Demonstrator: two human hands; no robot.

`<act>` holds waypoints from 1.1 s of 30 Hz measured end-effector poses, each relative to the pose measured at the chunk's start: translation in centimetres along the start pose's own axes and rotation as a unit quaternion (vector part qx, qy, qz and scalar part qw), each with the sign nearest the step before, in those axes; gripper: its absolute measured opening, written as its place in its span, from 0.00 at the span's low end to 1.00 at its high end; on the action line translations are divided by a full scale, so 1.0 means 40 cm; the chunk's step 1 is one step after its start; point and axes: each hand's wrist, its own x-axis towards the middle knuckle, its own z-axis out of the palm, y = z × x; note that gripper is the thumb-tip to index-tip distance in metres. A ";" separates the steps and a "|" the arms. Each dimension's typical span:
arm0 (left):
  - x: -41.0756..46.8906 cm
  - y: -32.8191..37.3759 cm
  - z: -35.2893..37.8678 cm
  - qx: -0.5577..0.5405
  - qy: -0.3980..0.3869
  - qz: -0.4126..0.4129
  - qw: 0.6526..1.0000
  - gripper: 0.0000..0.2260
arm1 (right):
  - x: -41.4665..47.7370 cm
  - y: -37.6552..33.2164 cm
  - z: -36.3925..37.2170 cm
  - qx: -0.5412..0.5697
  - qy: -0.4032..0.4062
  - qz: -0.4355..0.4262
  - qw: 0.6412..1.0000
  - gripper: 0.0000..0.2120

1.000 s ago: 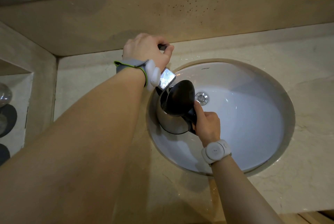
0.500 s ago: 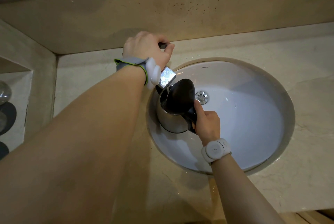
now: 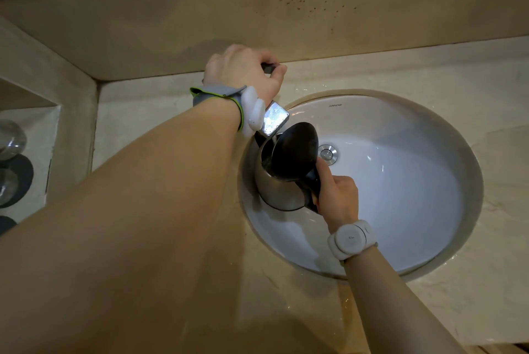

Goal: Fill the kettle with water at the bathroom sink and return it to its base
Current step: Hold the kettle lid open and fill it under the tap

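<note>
The steel kettle hangs inside the white sink, at the basin's left side, with its dark lid tipped open under the chrome faucet spout. The right hand is wrapped around the kettle's black handle, thumb pressing up near the lid hinge. The left hand is curled over the faucet lever behind the sink, fingers closed on it. Marble table surrounds the sink.

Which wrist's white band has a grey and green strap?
The band on the left wrist, by the faucet handle; the right wrist band, near the kettle, is all white.
</note>
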 end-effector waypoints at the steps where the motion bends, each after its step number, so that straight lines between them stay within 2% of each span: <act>1: 0.002 0.001 -0.003 -0.001 0.000 0.000 1.000 0.14 | 0.001 -0.002 -0.001 -0.001 0.002 -0.001 1.000 0.22; 4: -0.002 0.003 -0.004 -0.002 -0.005 -0.001 1.000 0.14 | 0.005 0.000 0.001 0.033 0.020 0.040 0.998 0.30; 9: -0.004 0.007 -0.008 0.008 -0.007 -0.005 1.000 0.14 | 0.008 0.008 0.003 -0.019 0.018 0.003 1.000 0.23; 12: -0.003 0.009 -0.009 0.015 -0.006 -0.004 1.000 0.14 | 0.014 0.015 0.005 0.018 0.036 0.033 0.999 0.31; 14: -0.003 0.007 -0.007 0.015 -0.004 -0.002 1.000 0.14 | 0.012 0.012 0.007 0.027 0.038 0.042 0.998 0.33; 18: -0.002 0.004 -0.005 0.013 -0.009 -0.003 1.000 0.14 | 0.006 0.004 0.003 0.028 0.027 0.033 0.999 0.30; 23: -0.001 0.006 -0.004 0.008 -0.010 -0.009 1.000 0.13 | 0.006 0.002 0.005 0.046 0.034 0.052 0.997 0.32; 27: 0.000 0.005 -0.003 0.010 -0.008 -0.004 1.000 0.13 | 0.007 0.003 0.002 0.003 0.023 0.028 0.999 0.28; 30: 0.000 0.003 -0.002 0.008 -0.007 -0.006 1.000 0.14 | 0.007 0.005 0.002 0.020 0.030 0.033 0.999 0.31; 33: -0.001 0.004 -0.001 0.006 -0.010 -0.006 1.000 0.14 | 0.002 0.000 -0.001 0.008 0.023 0.023 0.999 0.28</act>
